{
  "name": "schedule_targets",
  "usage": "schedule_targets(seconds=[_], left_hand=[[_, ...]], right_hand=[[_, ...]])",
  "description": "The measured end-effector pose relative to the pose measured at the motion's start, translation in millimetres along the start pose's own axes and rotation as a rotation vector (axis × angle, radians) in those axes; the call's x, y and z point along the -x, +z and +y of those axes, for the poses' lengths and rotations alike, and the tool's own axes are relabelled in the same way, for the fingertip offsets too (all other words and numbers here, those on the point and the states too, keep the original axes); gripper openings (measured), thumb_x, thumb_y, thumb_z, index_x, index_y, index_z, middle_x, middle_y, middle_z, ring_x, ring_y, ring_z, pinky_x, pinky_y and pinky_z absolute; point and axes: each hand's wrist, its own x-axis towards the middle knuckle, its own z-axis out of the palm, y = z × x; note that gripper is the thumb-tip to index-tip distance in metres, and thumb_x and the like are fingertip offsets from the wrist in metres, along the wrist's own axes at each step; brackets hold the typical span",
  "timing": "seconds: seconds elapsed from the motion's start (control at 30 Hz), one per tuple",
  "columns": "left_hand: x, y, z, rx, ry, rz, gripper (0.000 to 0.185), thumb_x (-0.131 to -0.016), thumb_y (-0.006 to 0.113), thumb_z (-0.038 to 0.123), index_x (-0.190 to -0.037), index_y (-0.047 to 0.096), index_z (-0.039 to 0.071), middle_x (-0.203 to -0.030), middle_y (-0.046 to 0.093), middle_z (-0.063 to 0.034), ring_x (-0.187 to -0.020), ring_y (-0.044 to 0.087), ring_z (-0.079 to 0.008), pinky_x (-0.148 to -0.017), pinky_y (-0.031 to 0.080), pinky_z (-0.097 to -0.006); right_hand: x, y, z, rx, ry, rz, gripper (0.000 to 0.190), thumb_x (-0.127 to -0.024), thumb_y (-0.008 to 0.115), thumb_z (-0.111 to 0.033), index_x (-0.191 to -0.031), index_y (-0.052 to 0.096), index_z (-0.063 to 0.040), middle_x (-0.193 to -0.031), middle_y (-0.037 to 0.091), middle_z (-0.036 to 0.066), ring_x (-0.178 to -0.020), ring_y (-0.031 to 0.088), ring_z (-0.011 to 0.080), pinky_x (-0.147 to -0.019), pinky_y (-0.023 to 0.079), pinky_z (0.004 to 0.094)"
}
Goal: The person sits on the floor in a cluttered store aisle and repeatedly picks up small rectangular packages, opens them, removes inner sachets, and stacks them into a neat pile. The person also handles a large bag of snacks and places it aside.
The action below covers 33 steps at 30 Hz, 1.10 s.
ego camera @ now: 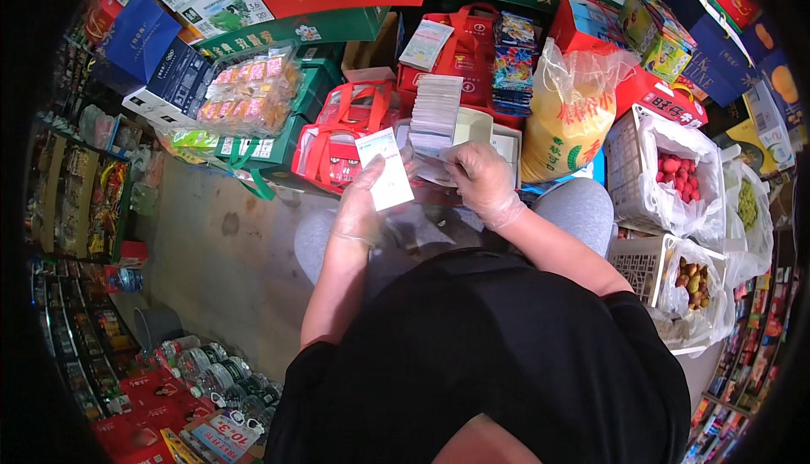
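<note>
My left hand [359,206], in a thin clear plastic glove, holds a white printed card [387,170] upright, thumb across its face. The card bears small writing. My right hand [486,180], gloved alike, has its fingers curled at the near end of a long stack of cards [435,113] and pinches what looks like a card's edge; its fingertips are partly hidden. The stack lies in an open shallow box [473,123] with pale compartments. Left of the box stand clear bags with red handles [347,116].
Shiny foil packs [512,72] and a bulging bag of yellow grain [565,119] stand right of the stack. White crates [626,176] hold red fruit [678,177] and brown fruit [693,283]. At left are packaged pastries [247,91]; several plastic bottles [218,375] lie behind on the left.
</note>
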Motion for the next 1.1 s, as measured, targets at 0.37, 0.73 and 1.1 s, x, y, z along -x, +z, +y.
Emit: schedule_targets(seconds=[0.37, 0.73, 1.1], left_hand=[[1, -5, -7, -0.01, 0.013, -0.055, 0.056, -0.11, 0.057, 0.025, -0.155, 0.043, -0.005, -0.144, 0.063, -0.0225, -0.13, 0.066, -0.0352, -0.114, 0.052, -0.0483], [14, 2, -2, -0.216, 0.118, -0.032, 0.05, -0.101, 0.075, 0.029, -0.142, 0.063, 0.003, -0.13, 0.074, -0.0082, -0.115, 0.071, -0.0188, -0.102, 0.056, -0.0357], [19, 23, 0, -0.281, 0.108, 0.0, 0.033, -0.101, 0.075, 0.019, -0.129, 0.072, 0.002, -0.115, 0.078, -0.0046, -0.099, 0.074, -0.0141, -0.087, 0.058, -0.0303]], right_hand=[[-2, 4, 5, 0.056, 0.027, -0.01, 0.02, -0.086, 0.079, -0.01, -0.104, 0.07, -0.011, -0.096, 0.065, 0.009, -0.092, 0.065, 0.0349, -0.078, 0.054, 0.0462], [-3, -14, -5, -0.011, 0.144, -0.052, 0.051, -0.084, 0.086, -0.017, -0.13, 0.065, -0.009, -0.094, 0.062, 0.01, -0.087, 0.065, 0.0299, -0.079, 0.054, 0.0413], [-18, -29, -8, -0.11, 0.036, 0.071, 0.055, -0.082, 0.087, -0.018, -0.129, 0.062, -0.005, -0.095, 0.062, 0.011, -0.088, 0.064, 0.0304, -0.078, 0.053, 0.0408]])
